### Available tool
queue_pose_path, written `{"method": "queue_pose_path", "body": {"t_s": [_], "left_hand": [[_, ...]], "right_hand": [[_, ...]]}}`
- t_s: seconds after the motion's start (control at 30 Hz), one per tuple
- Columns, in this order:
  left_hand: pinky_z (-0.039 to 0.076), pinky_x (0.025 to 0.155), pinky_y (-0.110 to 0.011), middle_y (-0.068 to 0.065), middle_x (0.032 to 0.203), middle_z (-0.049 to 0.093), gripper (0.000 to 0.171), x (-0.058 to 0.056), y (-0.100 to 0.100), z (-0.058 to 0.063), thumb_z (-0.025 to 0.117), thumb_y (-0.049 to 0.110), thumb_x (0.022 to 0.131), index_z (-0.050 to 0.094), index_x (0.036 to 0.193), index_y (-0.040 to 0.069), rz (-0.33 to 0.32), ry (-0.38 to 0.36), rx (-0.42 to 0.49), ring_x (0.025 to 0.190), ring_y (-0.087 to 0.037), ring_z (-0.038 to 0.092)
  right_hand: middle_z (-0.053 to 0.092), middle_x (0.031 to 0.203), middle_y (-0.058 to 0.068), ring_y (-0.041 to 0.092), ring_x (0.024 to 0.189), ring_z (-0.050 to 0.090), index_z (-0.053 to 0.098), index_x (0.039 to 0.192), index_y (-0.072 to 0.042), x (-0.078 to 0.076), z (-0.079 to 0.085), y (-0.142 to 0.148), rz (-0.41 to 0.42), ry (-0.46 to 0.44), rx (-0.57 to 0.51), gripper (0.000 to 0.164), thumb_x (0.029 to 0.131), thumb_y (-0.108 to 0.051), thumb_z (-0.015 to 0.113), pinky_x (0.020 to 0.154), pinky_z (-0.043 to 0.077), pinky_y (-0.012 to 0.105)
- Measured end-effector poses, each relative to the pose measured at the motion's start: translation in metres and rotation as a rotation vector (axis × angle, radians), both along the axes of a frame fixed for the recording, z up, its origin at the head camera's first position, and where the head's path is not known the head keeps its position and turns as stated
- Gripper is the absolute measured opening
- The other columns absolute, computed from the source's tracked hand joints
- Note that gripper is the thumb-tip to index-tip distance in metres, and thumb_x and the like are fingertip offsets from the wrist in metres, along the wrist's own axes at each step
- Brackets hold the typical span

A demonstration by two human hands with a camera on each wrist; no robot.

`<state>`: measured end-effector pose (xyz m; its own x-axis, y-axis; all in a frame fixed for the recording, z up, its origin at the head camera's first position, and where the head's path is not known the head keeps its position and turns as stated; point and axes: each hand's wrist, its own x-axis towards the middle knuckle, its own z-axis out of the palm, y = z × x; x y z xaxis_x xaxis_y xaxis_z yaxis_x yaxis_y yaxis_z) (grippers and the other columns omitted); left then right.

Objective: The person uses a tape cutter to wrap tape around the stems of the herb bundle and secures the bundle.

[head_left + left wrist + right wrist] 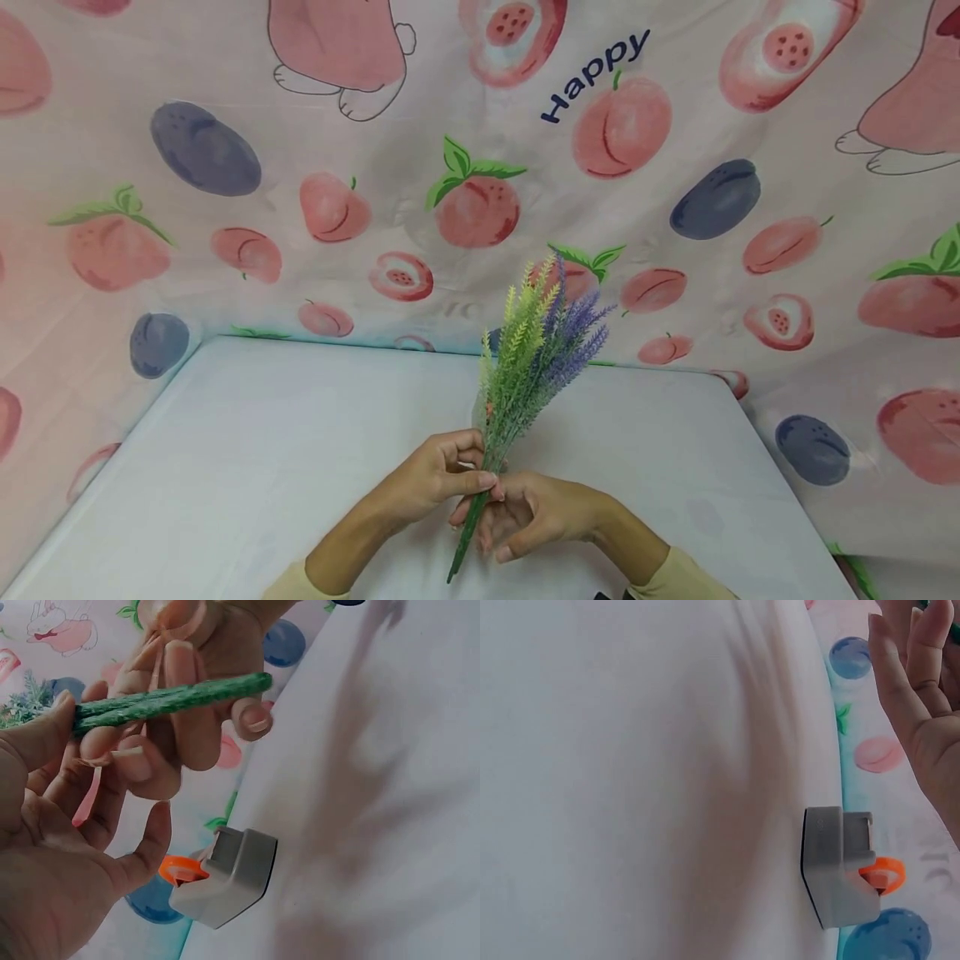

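Note:
My left hand [442, 475] pinches the green stems [470, 533] of an artificial bouquet between thumb and fingers. Its yellow-green sprigs [525, 325] and purple lavender sprigs [573, 333] fan upward, tilted right. My right hand [551, 510] is at the stems from the right, its fingers bent behind them and its thumb apart. In the left wrist view a narrow pink ribbon [88, 796] dangles below the stems, beside the fingers. A thin strip also crosses the right hand's fingers there; I cannot tell whether they grip it.
A grey tape dispenser [232, 877] with an orange core [180, 870] stands on the white table [300, 433], mostly hidden behind the bouquet in the head view. A fruit-printed cloth [405, 208] hangs behind and around the table.

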<state>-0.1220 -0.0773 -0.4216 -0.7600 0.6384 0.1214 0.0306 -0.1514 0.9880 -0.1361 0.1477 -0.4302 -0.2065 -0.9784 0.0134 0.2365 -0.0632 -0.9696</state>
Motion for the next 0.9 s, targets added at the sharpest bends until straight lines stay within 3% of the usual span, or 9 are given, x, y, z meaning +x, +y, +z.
{"method": "queue_pose_path", "body": {"t_s": [0.13,0.27,0.43,0.67,0.8,0.9], "left_hand": [[0.05,0.078,-0.025,-0.011,0.089,0.065,0.024,0.0,-0.001,0.0,0.064,0.014,0.101,0.051,0.096,-0.005,0.03,0.027,-0.054,0.083,-0.017,0.065],[0.044,0.077,-0.026,-0.017,0.086,0.062,0.024,0.0,-0.002,0.0,0.065,0.016,0.101,0.051,0.095,-0.003,0.058,0.044,-0.085,0.081,-0.015,0.059],[0.038,0.072,-0.026,-0.01,0.077,0.053,0.027,0.0,-0.002,-0.001,0.066,0.018,0.1,0.049,0.093,-0.002,0.077,0.033,-0.115,0.073,-0.013,0.045],[0.046,0.068,-0.025,-0.011,0.081,0.062,0.026,-0.001,-0.001,-0.001,0.065,0.017,0.101,0.05,0.095,-0.003,0.072,-0.002,-0.117,0.069,-0.016,0.054],[0.05,0.066,-0.028,-0.012,0.081,0.062,0.026,-0.001,-0.002,-0.002,0.065,0.017,0.101,0.049,0.095,-0.002,0.085,-0.017,-0.122,0.067,-0.017,0.056],[0.055,0.069,-0.031,-0.009,0.079,0.059,0.026,-0.002,-0.003,-0.002,0.065,0.016,0.101,0.047,0.094,-0.002,0.094,-0.033,-0.123,0.072,-0.018,0.062]], "right_hand": [[0.052,0.146,0.012,0.011,0.108,0.061,0.041,0.144,0.014,0.0,-0.001,0.002,0.004,-0.022,-0.006,0.052,0.097,0.005,0.062,0.092,0.052,0.024],[0.049,0.149,0.018,0.011,0.11,0.06,0.04,0.143,0.015,-0.001,-0.003,0.004,-0.002,-0.014,-0.001,0.051,0.097,0.007,0.06,0.093,0.051,0.024],[0.043,0.152,0.029,0.012,0.109,0.056,0.04,0.146,0.014,-0.004,-0.005,0.008,0.002,0.021,0.015,0.054,0.096,0.007,0.06,0.094,0.047,0.023],[0.042,0.155,0.025,0.016,0.096,0.048,0.029,0.157,0.003,-0.01,-0.01,0.012,0.049,0.082,0.014,0.08,0.094,-0.019,0.075,0.1,0.043,0.034],[0.045,0.151,0.03,0.015,0.092,0.049,0.035,0.157,-0.003,-0.009,-0.009,0.014,-0.027,0.096,0.075,0.073,0.095,-0.013,0.072,0.093,0.045,0.032],[0.048,0.143,0.037,0.019,0.104,0.06,0.043,0.153,-0.003,-0.007,-0.009,0.016,-0.119,0.083,0.132,0.062,0.095,-0.002,0.068,0.09,0.048,0.026]]}}
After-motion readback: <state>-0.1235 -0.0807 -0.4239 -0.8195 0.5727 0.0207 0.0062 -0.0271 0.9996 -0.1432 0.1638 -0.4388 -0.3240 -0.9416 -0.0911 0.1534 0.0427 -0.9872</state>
